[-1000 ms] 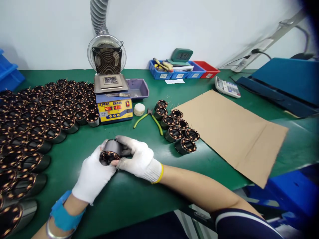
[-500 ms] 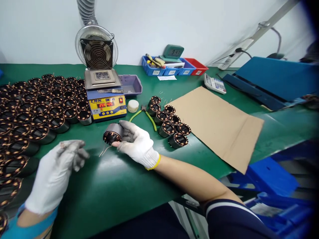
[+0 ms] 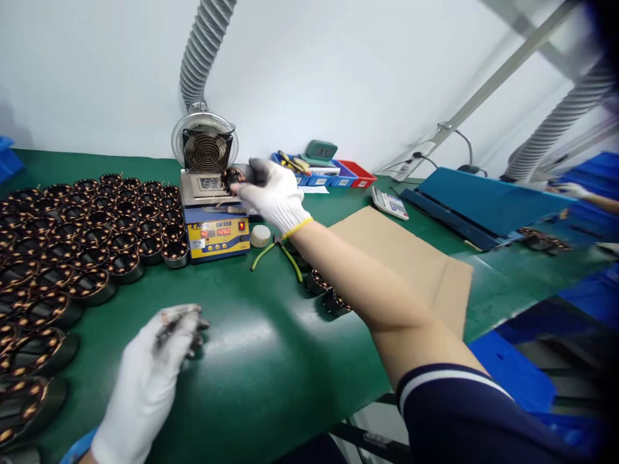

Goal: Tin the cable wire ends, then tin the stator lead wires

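My right hand (image 3: 275,193), in a white glove, grips a wire-wound motor stator (image 3: 235,177). It holds the stator on its side just over the metal top of the yellow-and-blue solder pot (image 3: 220,240), copper windings facing left. My left hand (image 3: 157,367), also gloved and smudged dark at the fingertips, hovers over the green table with its fingers loosely curled and nothing visible in them. Many more stators (image 3: 91,254) stand in packed rows on the left. A few others (image 3: 334,301) are partly hidden under my right forearm.
Green-handled cutters (image 3: 290,263) and a round white tub (image 3: 260,236) lie beside the pot. Behind it rise a fan and a fume hose (image 3: 206,51). A cardboard sheet (image 3: 411,258), a calculator (image 3: 389,203) and small bins (image 3: 355,174) are rightward. Another person's hand (image 3: 573,189) shows far right.
My right hand has lifted the stator up and away from me, from in front of the solder pot to over its top. My left hand has shifted slightly right; the view has tilted.
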Action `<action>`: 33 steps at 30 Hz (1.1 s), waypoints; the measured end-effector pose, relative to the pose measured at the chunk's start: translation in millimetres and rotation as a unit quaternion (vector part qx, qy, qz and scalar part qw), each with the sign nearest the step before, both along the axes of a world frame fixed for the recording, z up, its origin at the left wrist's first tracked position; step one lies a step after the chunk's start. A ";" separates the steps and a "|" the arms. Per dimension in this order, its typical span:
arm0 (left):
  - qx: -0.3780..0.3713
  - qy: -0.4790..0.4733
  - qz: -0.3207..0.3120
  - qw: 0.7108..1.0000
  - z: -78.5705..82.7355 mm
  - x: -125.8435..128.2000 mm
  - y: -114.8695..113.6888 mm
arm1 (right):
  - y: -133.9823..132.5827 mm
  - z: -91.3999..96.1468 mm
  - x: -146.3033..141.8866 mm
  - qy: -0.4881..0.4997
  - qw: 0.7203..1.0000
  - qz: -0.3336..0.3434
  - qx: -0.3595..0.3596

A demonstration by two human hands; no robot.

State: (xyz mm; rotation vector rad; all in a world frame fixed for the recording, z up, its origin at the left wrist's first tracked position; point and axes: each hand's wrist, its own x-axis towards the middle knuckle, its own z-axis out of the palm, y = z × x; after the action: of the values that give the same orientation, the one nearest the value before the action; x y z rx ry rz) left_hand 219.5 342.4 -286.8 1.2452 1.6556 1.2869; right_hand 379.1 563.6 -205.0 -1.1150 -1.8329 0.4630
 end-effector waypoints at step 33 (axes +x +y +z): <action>-0.025 0.286 -0.194 0.938 -12.0 15.6 -5.2 | 66.3 23.2 -66.1 -0.301 0.946 -0.115 0.047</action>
State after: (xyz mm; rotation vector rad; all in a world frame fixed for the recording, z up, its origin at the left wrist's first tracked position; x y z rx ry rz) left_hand 235.1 337.2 -298.8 1.9240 1.6779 0.6677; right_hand 313.0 630.0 -181.8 -1.4919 -2.1692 -0.1239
